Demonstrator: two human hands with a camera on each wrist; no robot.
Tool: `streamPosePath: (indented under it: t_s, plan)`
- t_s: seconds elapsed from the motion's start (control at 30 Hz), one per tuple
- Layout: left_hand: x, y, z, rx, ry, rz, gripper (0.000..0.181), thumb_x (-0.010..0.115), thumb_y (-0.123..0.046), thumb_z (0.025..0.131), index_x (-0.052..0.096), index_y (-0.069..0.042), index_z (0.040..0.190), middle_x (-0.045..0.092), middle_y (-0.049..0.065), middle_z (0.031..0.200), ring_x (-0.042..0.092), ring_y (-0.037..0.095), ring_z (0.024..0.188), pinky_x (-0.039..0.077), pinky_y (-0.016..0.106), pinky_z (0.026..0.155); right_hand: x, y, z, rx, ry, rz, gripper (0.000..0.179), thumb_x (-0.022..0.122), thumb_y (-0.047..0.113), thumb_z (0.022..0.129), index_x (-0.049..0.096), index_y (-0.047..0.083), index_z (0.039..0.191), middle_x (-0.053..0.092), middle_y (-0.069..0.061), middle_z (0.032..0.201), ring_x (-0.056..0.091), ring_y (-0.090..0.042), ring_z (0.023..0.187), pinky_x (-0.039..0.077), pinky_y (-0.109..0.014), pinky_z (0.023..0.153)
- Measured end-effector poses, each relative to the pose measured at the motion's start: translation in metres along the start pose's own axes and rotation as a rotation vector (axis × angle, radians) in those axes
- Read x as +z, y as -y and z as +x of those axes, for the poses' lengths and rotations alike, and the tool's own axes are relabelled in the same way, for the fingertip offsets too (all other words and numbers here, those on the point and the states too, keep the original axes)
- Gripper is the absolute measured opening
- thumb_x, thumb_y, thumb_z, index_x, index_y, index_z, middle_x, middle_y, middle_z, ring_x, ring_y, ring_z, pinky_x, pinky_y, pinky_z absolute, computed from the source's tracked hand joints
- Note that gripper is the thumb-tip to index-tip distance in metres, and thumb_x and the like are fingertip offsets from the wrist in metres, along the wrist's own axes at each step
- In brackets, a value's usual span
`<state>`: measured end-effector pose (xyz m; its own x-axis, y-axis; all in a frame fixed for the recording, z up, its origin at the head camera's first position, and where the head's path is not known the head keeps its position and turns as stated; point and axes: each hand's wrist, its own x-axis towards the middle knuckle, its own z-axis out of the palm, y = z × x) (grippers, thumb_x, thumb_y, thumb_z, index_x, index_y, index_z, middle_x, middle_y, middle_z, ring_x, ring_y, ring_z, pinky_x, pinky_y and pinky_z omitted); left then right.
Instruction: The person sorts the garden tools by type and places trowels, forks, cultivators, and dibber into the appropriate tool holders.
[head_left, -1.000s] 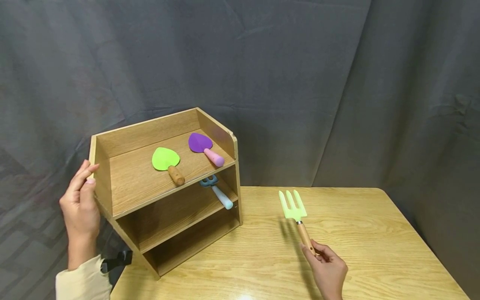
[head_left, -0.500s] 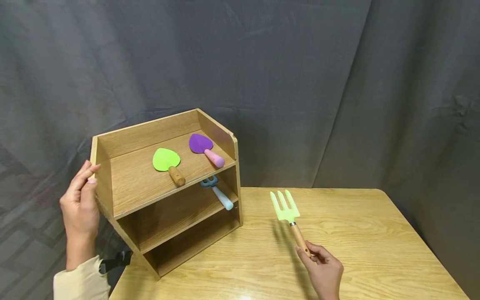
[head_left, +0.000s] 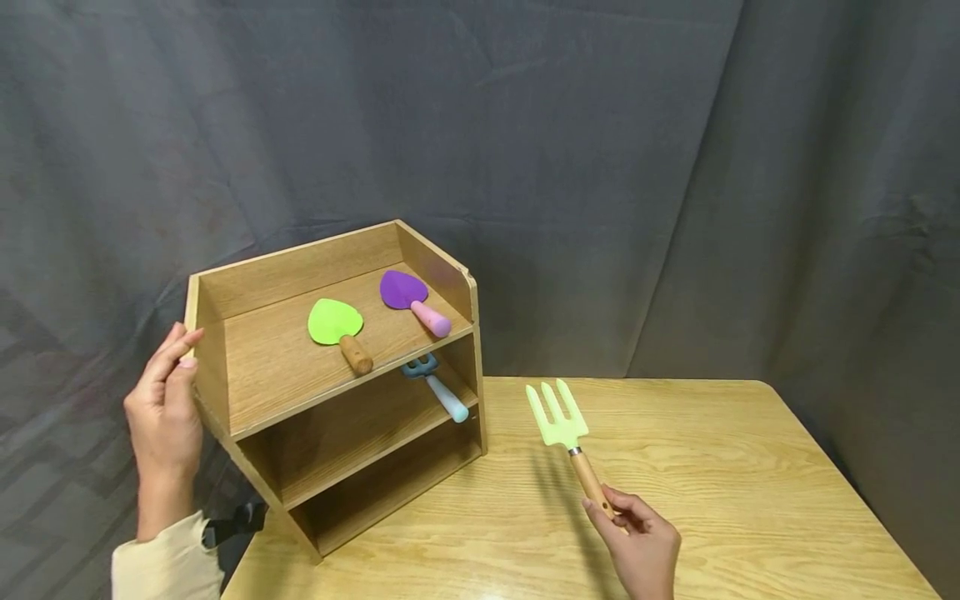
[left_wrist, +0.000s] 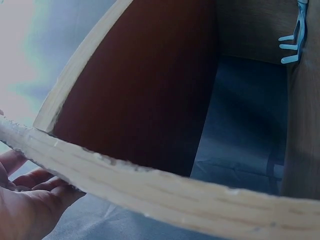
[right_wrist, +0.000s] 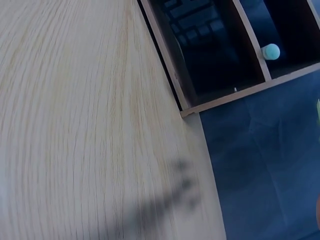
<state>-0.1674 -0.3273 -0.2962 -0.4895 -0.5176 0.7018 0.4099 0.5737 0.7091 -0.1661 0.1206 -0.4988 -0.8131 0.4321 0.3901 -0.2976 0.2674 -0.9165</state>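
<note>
In the head view my right hand [head_left: 636, 537] pinches the wooden handle of a pale green three-pronged hand fork [head_left: 558, 421]. Its prongs point up and away, above the table. At the left, my left hand [head_left: 167, 412] holds the front edge of the side panel of a small wooden shelf [head_left: 300, 404], thumb at the front. A green trowel [head_left: 335, 322] with a wooden handle and a purple trowel [head_left: 403, 289] with a pink handle lie on the shelf's top board. On the middle board sits a blue hand fork [head_left: 447, 398], its handle sticking out over the edge.
The wooden table [head_left: 712, 467] stretches to the right of the shelf. A grey cloth [head_left: 570, 183] hangs behind. The shelf's lowest compartment [head_left: 390, 500] opens toward me, and a black strap [head_left: 234, 523] shows by the left wrist.
My right hand has moved left with the pale green hand fork, closer to the shelf. My left hand keeps its hold on the side panel; the tools on the shelf lie as before.
</note>
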Motion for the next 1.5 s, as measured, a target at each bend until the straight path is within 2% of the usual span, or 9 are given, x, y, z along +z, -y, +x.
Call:
streamPosePath:
  t_s: [0.07,0.3,0.5,0.77,1.5]
  plan:
    - [0.001,0.0,0.0,-0.001,0.001,0.002,0.034,0.047,-0.012,0.098,0.066,0.0,0.122,0.055,0.007,0.137,0.049,0.014,0.127,0.033,0.024,0.105,0.0,0.002,-0.001,0.004,0.006,0.012,0.024,0.085,-0.008,0.063,0.073,-0.005,0.083,0.072,0.004,0.082,0.058,-0.013,0.062,0.051,-0.019,0.056]
    - [0.003,-0.001,0.001,-0.008,-0.014,-0.003,0.034,0.047,-0.011,0.097,0.067,0.0,0.122,0.055,0.006,0.137,0.048,0.013,0.127,0.032,0.024,0.105,0.004,0.004,-0.003,-0.042,0.024,0.068,0.025,0.084,-0.014,0.061,0.072,-0.004,0.08,0.073,-0.009,0.085,0.06,-0.012,0.062,0.051,-0.018,0.057]
    - [0.004,-0.001,0.002,-0.012,-0.02,-0.013,0.033,0.046,-0.009,0.097,0.067,0.001,0.121,0.056,0.007,0.136,0.049,0.013,0.127,0.033,0.023,0.104,0.009,0.007,-0.005,-0.07,0.062,0.135,0.025,0.083,-0.014,0.061,0.072,-0.003,0.08,0.073,-0.009,0.087,0.065,-0.012,0.066,0.051,-0.018,0.057]
    - [0.003,0.001,0.003,-0.02,-0.015,-0.035,0.034,0.044,-0.006,0.097,0.066,0.002,0.122,0.056,0.007,0.136,0.048,0.014,0.128,0.032,0.023,0.105,0.014,0.009,-0.008,-0.126,0.102,0.174,0.027,0.082,-0.016,0.061,0.073,-0.003,0.083,0.072,-0.013,0.087,0.067,-0.013,0.069,0.051,-0.019,0.056]
    - [0.003,0.002,0.003,-0.022,-0.006,-0.053,0.035,0.042,-0.005,0.097,0.065,0.004,0.121,0.055,0.008,0.137,0.048,0.014,0.127,0.031,0.023,0.105,0.032,0.028,-0.024,-0.092,0.197,0.262,0.027,0.083,-0.014,0.061,0.072,0.001,0.081,0.072,-0.01,0.087,0.068,-0.017,0.072,0.053,-0.023,0.058]
